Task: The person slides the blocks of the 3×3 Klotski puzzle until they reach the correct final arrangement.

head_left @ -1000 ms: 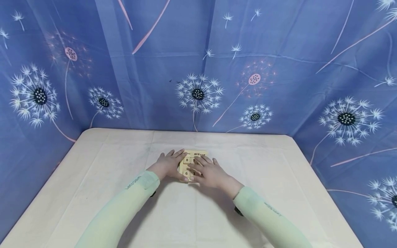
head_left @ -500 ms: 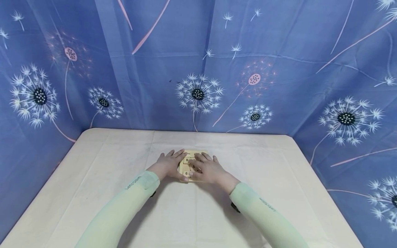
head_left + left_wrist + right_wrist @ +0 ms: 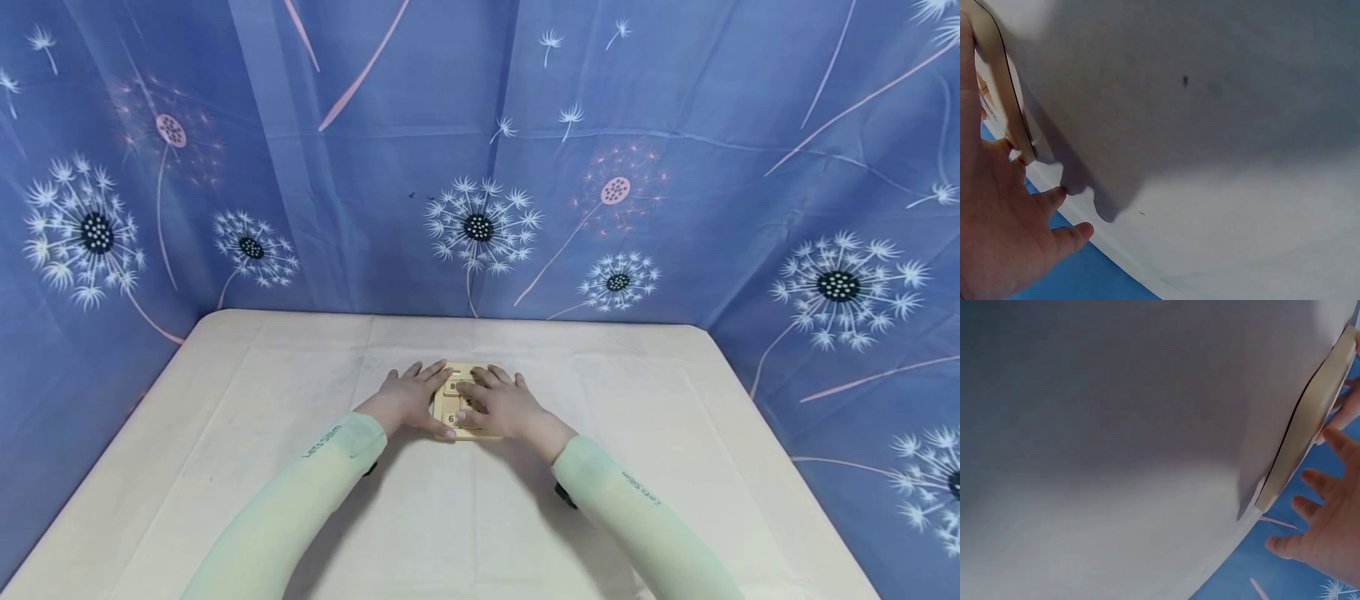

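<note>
Facing the curtain (image 3: 375,167) over the table (image 3: 465,517), I have left hand (image 3: 408,402) and right hand (image 3: 513,410) at the board (image 3: 463,367).
Left, spread and unclenched, spans the board's left side; right, fingers extended, overlies its right. The board sits face up toward the table's far edge; tile 8 (image 3: 452,387) and tile 6 (image 3: 451,419) show between.

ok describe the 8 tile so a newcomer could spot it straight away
On the pale table, a yellow board shows between the left hand and right hand. Along its left side, the 8 tile sits farther back than the 6 tile; its printed 8 sets it apart.
</note>
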Motion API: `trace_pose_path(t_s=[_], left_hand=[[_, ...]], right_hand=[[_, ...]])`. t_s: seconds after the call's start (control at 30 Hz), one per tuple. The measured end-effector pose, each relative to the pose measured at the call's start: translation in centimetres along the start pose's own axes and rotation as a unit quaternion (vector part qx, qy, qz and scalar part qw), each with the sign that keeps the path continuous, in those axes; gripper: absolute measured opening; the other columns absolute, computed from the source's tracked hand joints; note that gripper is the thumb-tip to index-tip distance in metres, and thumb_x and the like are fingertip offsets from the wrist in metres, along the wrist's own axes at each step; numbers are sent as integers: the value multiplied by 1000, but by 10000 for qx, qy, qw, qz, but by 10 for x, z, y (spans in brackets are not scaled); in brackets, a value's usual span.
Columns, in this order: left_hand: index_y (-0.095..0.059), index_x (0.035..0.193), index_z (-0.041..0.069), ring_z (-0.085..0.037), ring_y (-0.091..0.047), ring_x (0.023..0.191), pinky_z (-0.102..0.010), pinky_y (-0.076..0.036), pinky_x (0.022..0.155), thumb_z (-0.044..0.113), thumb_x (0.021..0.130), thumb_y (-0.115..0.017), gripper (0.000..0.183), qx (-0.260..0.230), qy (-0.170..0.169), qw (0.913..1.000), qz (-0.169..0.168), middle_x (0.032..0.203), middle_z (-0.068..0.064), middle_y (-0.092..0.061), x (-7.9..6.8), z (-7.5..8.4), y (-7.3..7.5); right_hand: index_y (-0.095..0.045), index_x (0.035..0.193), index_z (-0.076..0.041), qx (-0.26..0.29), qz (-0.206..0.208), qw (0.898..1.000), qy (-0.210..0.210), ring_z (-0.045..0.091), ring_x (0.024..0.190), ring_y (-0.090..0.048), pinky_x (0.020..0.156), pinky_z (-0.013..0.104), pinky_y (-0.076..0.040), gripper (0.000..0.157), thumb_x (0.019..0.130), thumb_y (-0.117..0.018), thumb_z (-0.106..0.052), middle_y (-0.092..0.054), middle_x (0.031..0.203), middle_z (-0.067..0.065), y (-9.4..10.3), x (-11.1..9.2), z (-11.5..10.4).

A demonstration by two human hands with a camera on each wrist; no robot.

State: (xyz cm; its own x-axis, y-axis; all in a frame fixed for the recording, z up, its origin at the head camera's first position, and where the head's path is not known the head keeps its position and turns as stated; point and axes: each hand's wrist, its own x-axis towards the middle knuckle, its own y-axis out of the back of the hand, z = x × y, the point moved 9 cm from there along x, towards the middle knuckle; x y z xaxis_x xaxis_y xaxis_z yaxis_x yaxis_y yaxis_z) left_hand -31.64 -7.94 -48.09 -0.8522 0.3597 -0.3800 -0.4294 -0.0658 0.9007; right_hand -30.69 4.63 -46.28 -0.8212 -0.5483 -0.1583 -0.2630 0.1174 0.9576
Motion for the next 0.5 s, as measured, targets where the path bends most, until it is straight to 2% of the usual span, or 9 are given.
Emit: trace_pose_path(t_s=[0.5], left_hand=[[-17, 166, 24, -38, -14, 161, -68, -16, 128, 72, 78, -75, 116, 15, 32, 10000, 14, 176, 4, -8, -1, 0, 1]], right_hand=[[-49, 153, -26, -52, -41, 10000, -52, 41, 157, -28, 121, 75, -25, 60, 102, -52, -57, -36, 167, 12, -3, 4, 3]])
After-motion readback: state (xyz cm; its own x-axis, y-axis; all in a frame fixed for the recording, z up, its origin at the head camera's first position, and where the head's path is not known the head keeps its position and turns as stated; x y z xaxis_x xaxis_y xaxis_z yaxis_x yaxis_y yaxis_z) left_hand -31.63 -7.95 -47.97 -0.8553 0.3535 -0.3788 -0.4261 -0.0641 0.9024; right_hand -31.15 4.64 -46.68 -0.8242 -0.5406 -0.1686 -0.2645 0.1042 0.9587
